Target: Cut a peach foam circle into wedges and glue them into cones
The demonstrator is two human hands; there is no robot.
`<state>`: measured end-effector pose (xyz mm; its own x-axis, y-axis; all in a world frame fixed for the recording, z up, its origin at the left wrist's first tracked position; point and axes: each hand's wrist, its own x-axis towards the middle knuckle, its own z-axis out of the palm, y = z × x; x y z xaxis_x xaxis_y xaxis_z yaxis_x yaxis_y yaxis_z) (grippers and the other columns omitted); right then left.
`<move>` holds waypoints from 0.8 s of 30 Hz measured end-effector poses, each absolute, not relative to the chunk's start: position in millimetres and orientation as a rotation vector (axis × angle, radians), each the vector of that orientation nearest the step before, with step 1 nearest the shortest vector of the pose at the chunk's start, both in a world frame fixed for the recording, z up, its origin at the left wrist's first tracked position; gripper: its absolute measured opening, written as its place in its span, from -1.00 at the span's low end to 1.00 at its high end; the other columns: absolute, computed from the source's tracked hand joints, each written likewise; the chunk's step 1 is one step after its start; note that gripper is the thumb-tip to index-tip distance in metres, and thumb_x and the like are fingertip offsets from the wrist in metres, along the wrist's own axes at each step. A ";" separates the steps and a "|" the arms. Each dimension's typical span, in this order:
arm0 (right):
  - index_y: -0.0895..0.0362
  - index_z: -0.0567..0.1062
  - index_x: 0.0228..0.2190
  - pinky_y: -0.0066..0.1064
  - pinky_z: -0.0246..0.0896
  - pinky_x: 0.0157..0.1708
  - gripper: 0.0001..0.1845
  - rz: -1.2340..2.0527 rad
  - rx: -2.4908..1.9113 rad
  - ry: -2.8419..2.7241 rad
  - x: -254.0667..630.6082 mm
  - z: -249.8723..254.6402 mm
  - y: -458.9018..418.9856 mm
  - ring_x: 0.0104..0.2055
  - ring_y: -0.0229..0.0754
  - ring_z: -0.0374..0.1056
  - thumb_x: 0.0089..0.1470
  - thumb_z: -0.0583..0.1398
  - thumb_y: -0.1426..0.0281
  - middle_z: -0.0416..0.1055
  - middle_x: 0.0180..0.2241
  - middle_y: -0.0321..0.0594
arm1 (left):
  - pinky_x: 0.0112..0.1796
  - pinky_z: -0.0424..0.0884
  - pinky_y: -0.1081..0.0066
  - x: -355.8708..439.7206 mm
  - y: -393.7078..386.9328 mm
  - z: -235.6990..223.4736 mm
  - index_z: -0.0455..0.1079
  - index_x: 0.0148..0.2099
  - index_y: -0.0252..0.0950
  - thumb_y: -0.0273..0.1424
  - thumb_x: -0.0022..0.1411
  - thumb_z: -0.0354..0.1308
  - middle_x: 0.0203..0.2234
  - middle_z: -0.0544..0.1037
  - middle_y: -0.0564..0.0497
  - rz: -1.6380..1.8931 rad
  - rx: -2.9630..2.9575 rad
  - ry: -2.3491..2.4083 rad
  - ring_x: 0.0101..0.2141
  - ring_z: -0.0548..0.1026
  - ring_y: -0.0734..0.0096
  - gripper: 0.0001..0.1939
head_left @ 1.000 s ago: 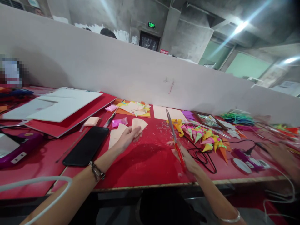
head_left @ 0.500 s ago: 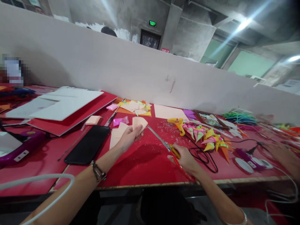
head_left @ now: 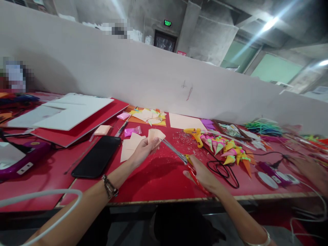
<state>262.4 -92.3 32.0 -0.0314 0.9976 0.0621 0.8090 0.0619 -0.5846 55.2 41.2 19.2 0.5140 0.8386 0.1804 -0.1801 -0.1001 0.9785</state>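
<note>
My left hand [head_left: 145, 149] pinches a small peach-coloured piece of paper [head_left: 155, 135] with a curved upper edge, held above the red tabletop. My right hand [head_left: 202, 172] is wrapped round the red and yellow handles of a pair of scissors [head_left: 180, 156]. The scissor blades point up and left, their tips at the right edge of the paper piece. Cut peach paper sheets [head_left: 131, 145] lie on the table just behind my left hand. A black phone [head_left: 97, 157] rests to the left of it.
A yellow glue gun [head_left: 196, 136] and a heap of colourful paper cones [head_left: 225, 148] lie to the right, with a black cable. White boards [head_left: 74, 116] are stacked at left. Beyond the table rises a grey partition [head_left: 143, 78]. Another person's hand [head_left: 307, 171] is at far right.
My left hand and the paper have shifted slightly right, and the paper now meets the scissor tips. The blades appear closer together.
</note>
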 end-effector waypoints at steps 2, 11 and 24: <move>0.13 0.24 -0.22 -0.36 0.14 -0.29 -0.67 0.549 -1.794 -1.891 262.1 31.6 -90.0 -0.29 -0.18 0.23 -0.03 0.10 0.23 0.30 -0.30 -0.21 | -0.62 -0.05 0.51 55.1 40.6 20.1 0.22 -0.56 -0.34 -0.14 0.14 -0.04 -0.72 0.17 0.14 0.931 1.480 0.613 -0.67 0.06 0.63 -0.60; 0.15 0.25 -0.31 -0.39 0.13 -0.36 -0.70 0.549 -1.807 -1.935 261.8 34.6 -83.8 -0.36 -0.20 0.21 -0.03 0.10 0.19 0.29 -0.38 -0.24 | -0.61 -0.05 0.50 56.1 38.1 26.5 0.18 -0.60 -0.33 -0.11 0.14 -0.07 -0.74 0.14 0.14 0.846 1.583 0.595 -0.68 0.04 0.62 -0.57; 0.14 0.28 -0.42 -0.43 0.06 -0.43 -0.75 0.481 -1.831 -1.991 263.9 43.8 -79.8 -0.43 -0.25 0.17 -0.07 0.13 0.22 0.27 -0.43 -0.28 | -0.65 -0.05 0.50 50.5 41.9 27.6 0.27 -0.61 -0.33 -0.08 0.15 -0.12 -0.75 0.23 0.09 0.708 1.615 0.604 -0.72 0.05 0.61 -0.51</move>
<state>263.9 -79.8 43.8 -0.0690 0.9962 0.0537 0.8617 0.0866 -0.4999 50.5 41.9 27.6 0.6787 0.7256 0.1138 -0.0019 -0.1533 0.9882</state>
